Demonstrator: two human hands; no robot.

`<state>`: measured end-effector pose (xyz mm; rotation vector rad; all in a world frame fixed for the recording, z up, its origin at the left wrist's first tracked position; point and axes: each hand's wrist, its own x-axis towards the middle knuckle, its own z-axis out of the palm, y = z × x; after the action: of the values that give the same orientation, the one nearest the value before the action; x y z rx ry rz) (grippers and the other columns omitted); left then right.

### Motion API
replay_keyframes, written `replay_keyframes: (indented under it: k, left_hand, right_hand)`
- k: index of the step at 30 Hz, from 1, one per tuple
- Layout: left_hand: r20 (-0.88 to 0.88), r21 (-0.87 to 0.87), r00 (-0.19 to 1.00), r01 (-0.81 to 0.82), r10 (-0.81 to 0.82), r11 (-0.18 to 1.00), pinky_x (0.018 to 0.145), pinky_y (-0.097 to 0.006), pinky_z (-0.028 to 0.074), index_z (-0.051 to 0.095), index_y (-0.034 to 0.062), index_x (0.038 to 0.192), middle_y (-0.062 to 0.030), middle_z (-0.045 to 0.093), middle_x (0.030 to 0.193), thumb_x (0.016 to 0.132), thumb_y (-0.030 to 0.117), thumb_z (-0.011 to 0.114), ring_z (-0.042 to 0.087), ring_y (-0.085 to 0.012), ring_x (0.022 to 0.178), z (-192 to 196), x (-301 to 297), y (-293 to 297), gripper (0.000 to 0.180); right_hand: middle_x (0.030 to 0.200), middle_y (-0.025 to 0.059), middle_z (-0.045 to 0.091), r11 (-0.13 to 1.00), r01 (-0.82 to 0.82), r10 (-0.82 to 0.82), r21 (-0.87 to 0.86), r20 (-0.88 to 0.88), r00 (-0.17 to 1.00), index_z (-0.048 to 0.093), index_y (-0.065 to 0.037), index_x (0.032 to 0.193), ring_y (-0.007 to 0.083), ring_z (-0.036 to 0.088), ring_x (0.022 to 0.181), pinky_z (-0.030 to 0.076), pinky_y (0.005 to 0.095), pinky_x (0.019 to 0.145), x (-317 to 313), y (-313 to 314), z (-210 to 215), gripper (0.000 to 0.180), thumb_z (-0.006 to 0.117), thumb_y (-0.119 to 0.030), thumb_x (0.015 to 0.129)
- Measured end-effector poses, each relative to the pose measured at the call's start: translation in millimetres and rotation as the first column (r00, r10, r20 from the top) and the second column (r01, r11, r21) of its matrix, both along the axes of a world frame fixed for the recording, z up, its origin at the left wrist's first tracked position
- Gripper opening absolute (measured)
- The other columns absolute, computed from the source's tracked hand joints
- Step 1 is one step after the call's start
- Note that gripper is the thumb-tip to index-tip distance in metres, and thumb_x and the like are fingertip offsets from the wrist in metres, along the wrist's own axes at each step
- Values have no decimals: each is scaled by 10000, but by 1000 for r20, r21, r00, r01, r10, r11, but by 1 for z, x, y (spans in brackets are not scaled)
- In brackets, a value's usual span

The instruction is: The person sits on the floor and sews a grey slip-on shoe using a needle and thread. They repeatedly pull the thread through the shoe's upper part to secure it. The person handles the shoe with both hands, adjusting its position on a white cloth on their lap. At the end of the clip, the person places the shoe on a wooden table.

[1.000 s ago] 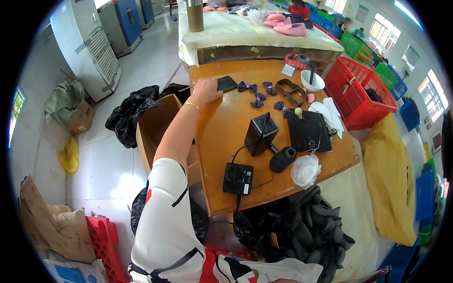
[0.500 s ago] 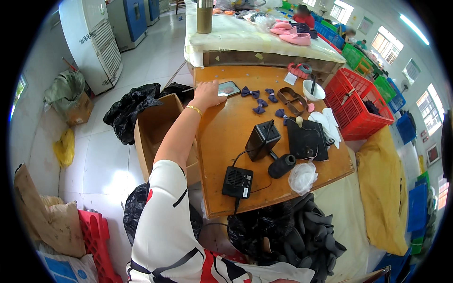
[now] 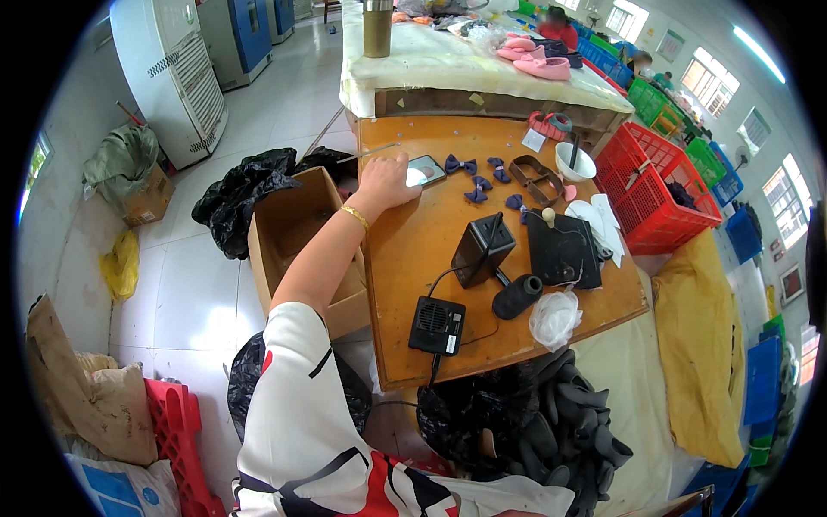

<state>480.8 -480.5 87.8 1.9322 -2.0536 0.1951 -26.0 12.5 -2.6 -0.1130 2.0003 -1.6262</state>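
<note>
My left hand [image 3: 384,182] reaches over the far left of the wooden table, fingers bent and closed at the near left end of a smartphone [image 3: 428,171]. Part of the phone's screen glows brightly beside the fingers, and the hand covers that end. A thin rod [image 3: 369,155] shows just beyond the hand, sticking out past the table's left edge. Right of the phone lie several dark blue fabric bows [image 3: 460,165]. Of my right arm only a white sleeve [image 3: 517,498] shows at the lower edge; the right hand is out of sight.
On the table [image 3: 405,258] stand a black box-shaped device [image 3: 483,250], a vented black device [image 3: 437,325], a black thread cone [image 3: 517,296] and a white bowl [image 3: 575,161]. An open carton [image 3: 293,224] sits left of it; a red crate [image 3: 659,177] stands right.
My left hand has come slightly nearer, and the phone appears to have shifted a little toward me with it. The screen beside the fingers is brighter. The whole view has shifted slightly.
</note>
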Motion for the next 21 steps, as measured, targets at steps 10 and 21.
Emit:
replay_keyframes:
  k: [10,21]
  left_hand:
    - [55,-21,999,2,-1,1000,817,-428,498,574,14,1041,-193,709,838,776,457,675,693,-359,836,1,-3,0,526]
    - [-5,64,999,37,-36,997,804,-458,520,574,-9,1078,-217,704,846,771,402,658,691,-383,847,5,1,2,520]
  right_hand:
    - [888,90,645,1000,1,-1,-5,7,1000,569,60,1202,162,614,736,508,289,635,-2,6,0,356,633,-158,928]
    - [884,90,644,1000,6,-6,9,6,1000,564,61,1212,161,615,733,510,288,636,-2,14,3,363,632,-152,925]
